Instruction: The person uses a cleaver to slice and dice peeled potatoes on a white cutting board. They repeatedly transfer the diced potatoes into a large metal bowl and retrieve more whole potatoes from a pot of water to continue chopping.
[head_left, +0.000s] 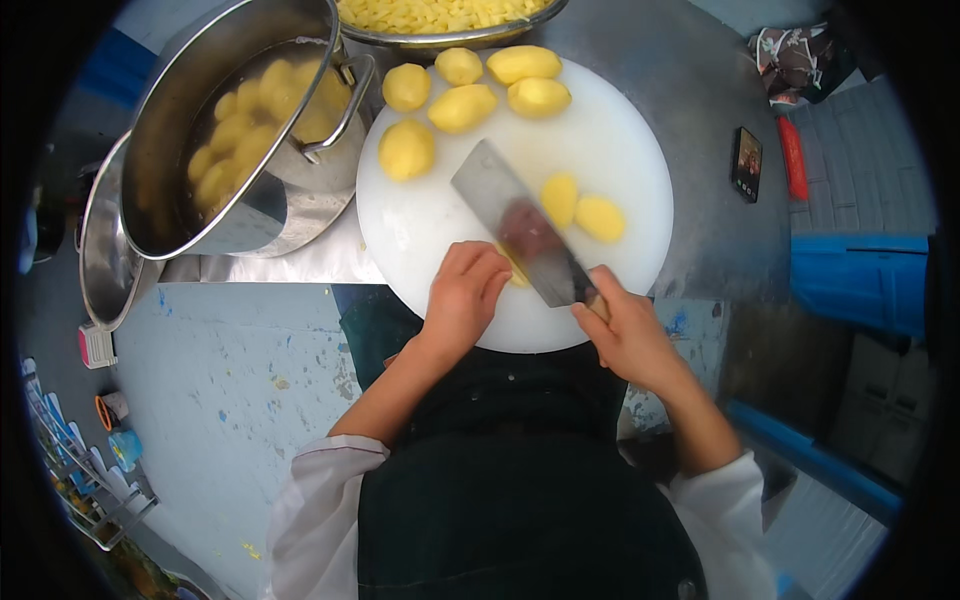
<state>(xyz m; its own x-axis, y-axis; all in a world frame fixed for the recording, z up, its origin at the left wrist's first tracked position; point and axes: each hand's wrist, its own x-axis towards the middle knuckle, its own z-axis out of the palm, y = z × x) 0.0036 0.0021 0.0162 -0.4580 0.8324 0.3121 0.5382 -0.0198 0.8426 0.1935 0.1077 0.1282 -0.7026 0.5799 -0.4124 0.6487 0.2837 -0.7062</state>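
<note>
In my right hand (630, 330) is the handle of a cleaver (517, 225), its broad blade slanting up to the left over a round white cutting board (420, 217). My left hand (469, 289) rests beside the blade, its fingertips at a piece of peeled potato (516, 268) that the blade partly hides. Two cut potato pieces, one (559, 199) upright and one (601, 218) beside it, lie right of the blade. Several whole peeled potatoes (463, 109) sit along the board's upper left edge.
A large steel pot (315, 180) of peeled potatoes in water stands at the left, near an empty-looking steel bowl (105, 262). Behind the board is a steel bowl (465, 36) of cut potato. A phone (748, 165) lies on the steel table (697, 150) at the right.
</note>
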